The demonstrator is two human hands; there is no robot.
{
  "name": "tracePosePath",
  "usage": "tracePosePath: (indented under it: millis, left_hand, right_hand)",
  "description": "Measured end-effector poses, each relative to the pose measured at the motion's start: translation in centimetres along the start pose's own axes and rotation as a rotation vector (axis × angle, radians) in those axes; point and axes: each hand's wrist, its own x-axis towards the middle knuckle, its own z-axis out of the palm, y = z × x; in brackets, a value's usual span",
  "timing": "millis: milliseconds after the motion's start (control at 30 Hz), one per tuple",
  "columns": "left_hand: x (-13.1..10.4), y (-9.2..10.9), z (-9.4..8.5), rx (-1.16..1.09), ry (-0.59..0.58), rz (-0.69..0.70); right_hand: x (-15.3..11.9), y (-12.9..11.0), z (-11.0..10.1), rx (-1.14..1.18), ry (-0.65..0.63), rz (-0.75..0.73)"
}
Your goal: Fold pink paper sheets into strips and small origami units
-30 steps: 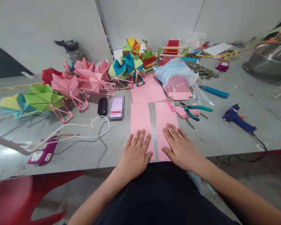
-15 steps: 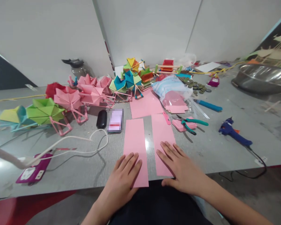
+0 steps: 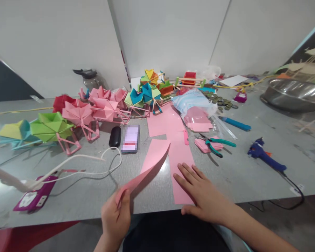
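My left hand (image 3: 117,213) pinches the near end of a pink paper strip (image 3: 149,162), which bends up off the table, its far end low near the other paper. My right hand (image 3: 199,189) lies with fingers spread on a second pink strip (image 3: 180,175) that is flat on the table. Beyond the strips is a larger pink sheet (image 3: 160,122). To the right of the flat strip are a pink cutter (image 3: 186,137) and green-handled pliers (image 3: 212,143) resting on a small stack of pink paper (image 3: 203,145).
A phone (image 3: 130,139) and a black case (image 3: 115,137) lie left of the strips. Folded paper models (image 3: 78,113) stand at the back left. A white cable (image 3: 81,171) crosses the left side; a blue glue gun (image 3: 266,155) and a metal bowl (image 3: 294,92) are at right.
My left hand has gone from lying flat on the left strip to gripping its near end, lifting it and moving left. My right hand stays on the other strip. The view has shifted slightly.
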Motion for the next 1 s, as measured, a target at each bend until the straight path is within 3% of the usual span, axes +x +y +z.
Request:
tracePosePath:
  millis: [167,367,633,1000]
  left_hand:
    - [-0.5,-0.7,0.6,0.025,0.173,0.016]
    - [-1.1,-1.2,0.9,0.038,0.346,0.023]
    - [-0.5,-0.4,1.0,0.011,0.384,0.034]
    - [-1.5,-1.2,1.2,0.002,0.396,-0.016]
  right_hand:
    - [1.0,-0.7,0.5,-0.011,0.019,0.041]
    - [2.9,-0.4,-0.3,0.023,-0.052,0.055]
    - [5.4,0.1,-2.6,0.067,-0.186,0.013]
    - [8.2,2.8,-2.4,0.037,-0.089,-0.025]
